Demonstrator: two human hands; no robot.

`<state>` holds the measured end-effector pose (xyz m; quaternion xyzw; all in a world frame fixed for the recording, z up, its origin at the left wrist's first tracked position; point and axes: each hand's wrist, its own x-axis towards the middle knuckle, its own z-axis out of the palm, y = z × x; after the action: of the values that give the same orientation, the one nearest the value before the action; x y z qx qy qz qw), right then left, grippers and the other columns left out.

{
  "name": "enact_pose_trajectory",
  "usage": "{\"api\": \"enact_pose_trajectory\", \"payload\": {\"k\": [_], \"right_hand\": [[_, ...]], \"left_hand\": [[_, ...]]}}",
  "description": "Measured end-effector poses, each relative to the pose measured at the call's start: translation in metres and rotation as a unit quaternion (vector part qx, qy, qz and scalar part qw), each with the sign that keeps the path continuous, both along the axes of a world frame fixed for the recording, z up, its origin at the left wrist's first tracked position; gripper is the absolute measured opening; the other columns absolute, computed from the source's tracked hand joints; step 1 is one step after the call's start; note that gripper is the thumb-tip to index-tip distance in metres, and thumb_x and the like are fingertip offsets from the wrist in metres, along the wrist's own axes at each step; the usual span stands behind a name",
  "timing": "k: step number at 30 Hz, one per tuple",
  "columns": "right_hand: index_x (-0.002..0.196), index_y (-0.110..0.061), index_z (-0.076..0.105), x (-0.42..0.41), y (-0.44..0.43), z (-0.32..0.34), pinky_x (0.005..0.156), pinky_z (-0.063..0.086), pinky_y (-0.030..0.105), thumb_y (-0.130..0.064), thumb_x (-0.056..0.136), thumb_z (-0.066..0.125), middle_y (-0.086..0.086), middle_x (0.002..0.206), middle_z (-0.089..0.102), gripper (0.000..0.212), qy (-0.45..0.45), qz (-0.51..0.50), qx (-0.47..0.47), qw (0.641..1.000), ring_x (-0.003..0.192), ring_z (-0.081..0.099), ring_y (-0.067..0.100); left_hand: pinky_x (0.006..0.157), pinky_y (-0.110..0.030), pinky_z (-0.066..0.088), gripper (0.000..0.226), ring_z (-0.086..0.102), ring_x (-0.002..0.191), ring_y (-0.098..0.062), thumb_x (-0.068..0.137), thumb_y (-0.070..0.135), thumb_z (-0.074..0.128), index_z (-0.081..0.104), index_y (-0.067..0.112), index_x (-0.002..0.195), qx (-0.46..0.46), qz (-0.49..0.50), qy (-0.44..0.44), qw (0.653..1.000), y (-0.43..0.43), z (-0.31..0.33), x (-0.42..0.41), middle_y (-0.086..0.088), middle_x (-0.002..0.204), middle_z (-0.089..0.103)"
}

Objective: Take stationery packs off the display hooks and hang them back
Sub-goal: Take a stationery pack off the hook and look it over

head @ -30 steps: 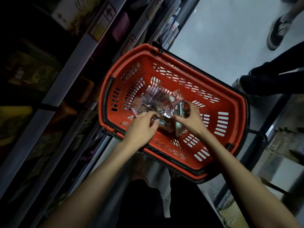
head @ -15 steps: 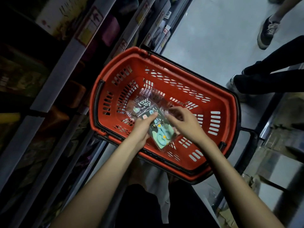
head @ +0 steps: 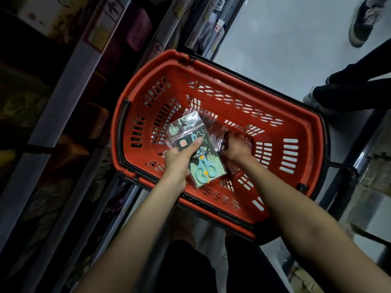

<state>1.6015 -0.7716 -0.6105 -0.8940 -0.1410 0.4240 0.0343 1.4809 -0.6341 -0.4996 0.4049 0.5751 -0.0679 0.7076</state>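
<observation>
A red shopping basket (head: 296, 115) sits on the floor below me. My left hand (head: 179, 159) grips a stack of clear packs, the top one a pack of teal scissors (head: 203, 166) on a dark card, held just above the basket's near side. My right hand (head: 236, 148) reaches down into the basket, fingers curled into another clear pack (head: 218, 132) lying on the bottom; whether it grips it I cannot tell. No display hooks are in view.
Dark store shelves with price labels (head: 69, 85) run along the left. Grey floor (head: 275, 39) lies beyond the basket. Another person's legs (head: 349, 92) and a shoe (head: 364, 20) stand at the upper right. A dark rack edge (head: 359, 157) runs down the right.
My left hand has lifted the scissors pack up and toward me. My right hand let go of that pack and dropped deeper into the basket.
</observation>
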Motion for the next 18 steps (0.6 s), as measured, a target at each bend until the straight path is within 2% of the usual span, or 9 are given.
{"api": "enact_pose_trajectory", "payload": {"k": [3,7,11,14,16,18], "right_hand": [[0.155,-0.017,0.031,-0.001,-0.003,-0.009,0.106,0.043,0.047,-0.043,0.082,0.08,0.02,0.149,0.045,0.091,-0.023,0.013,-0.004,1.0,0.133,0.05,0.04],[0.149,-0.014,0.037,0.004,-0.006,-0.015,0.106,0.044,0.047,-0.047,0.076,0.085,0.021,0.145,0.048,0.093,-0.021,0.015,0.005,1.0,0.131,0.05,0.04],[0.146,-0.008,0.035,0.006,-0.012,-0.015,0.098,0.048,0.047,-0.051,0.073,0.085,0.024,0.133,0.056,0.098,-0.061,0.057,-0.001,0.997,0.119,0.058,0.042],[0.15,-0.01,0.034,0.003,-0.021,-0.011,0.098,0.049,0.047,-0.032,0.085,0.075,0.025,0.135,0.054,0.08,-0.097,0.088,0.007,0.991,0.12,0.057,0.041],[0.153,-0.017,0.036,0.0,-0.027,-0.005,0.099,0.049,0.05,-0.027,0.089,0.072,0.024,0.139,0.049,0.074,-0.058,0.089,0.022,0.994,0.126,0.052,0.043],[0.147,-0.021,0.045,0.0,-0.034,0.004,0.096,0.051,0.051,-0.022,0.092,0.068,0.021,0.138,0.049,0.06,-0.04,0.06,0.065,0.995,0.124,0.052,0.044]], "left_hand": [[0.074,-0.031,0.063,0.035,0.079,0.087,-0.02,0.084,0.026,0.084,0.072,0.01,0.112,-0.006,0.012,0.002,1.0,0.002,-0.001,-0.001,-0.004,0.096,0.081],[0.101,-0.05,0.056,0.034,0.077,0.098,-0.024,0.084,0.03,0.085,0.071,0.014,0.11,-0.022,0.022,0.008,0.999,0.006,-0.004,-0.002,-0.003,0.102,0.081],[0.102,-0.051,0.055,0.04,0.075,0.102,-0.025,0.081,0.033,0.088,0.06,0.019,0.106,-0.013,0.026,0.024,0.999,0.005,-0.005,-0.002,-0.003,0.105,0.079],[0.099,-0.05,0.057,0.05,0.075,0.101,-0.025,0.077,0.039,0.089,0.059,0.019,0.111,-0.004,0.004,0.03,1.0,0.002,-0.008,-0.003,-0.003,0.108,0.078],[0.101,-0.052,0.055,0.066,0.075,0.104,-0.025,0.068,0.048,0.092,0.062,0.019,0.118,-0.001,-0.011,0.032,0.999,0.001,-0.005,0.0,-0.001,0.109,0.079],[0.104,-0.054,0.052,0.067,0.074,0.106,-0.026,0.067,0.05,0.091,0.065,0.02,0.12,0.004,-0.026,0.031,0.999,-0.001,-0.005,0.0,0.001,0.108,0.079]]}}
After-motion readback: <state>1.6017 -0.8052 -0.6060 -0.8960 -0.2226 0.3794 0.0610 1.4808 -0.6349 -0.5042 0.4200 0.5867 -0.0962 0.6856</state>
